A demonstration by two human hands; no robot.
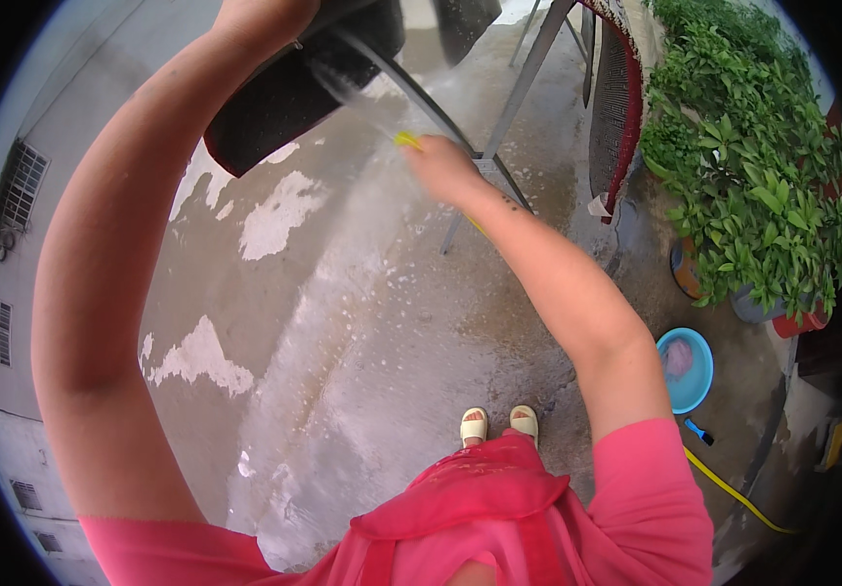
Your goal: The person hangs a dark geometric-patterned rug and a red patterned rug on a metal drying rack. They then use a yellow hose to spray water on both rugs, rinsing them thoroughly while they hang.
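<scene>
My right hand [439, 165] is closed around the end of a yellow hose [408, 139]. Water sprays from it up and to the left, onto the dark underside of a mat or carpet [274, 110] with a red edge. My left hand [267, 18] is raised at the top edge, beside the upper part of that mat; its fingers are cut off by the frame, so its grip cannot be made out. A grey metal folding frame [494, 150] stands beyond my right hand. Over its right side hangs a red-edged carpet [615, 132] with a grey backing.
The concrete ground [362, 329] is wet. On the right are leafy potted plants [765, 198], a blue basin [699, 373] holding water and a pinkish cloth-like thing, and a blue-handled brush [699, 432]. More yellow hose [732, 492] lies at the lower right. A building wall with barred windows [22, 187] is at left.
</scene>
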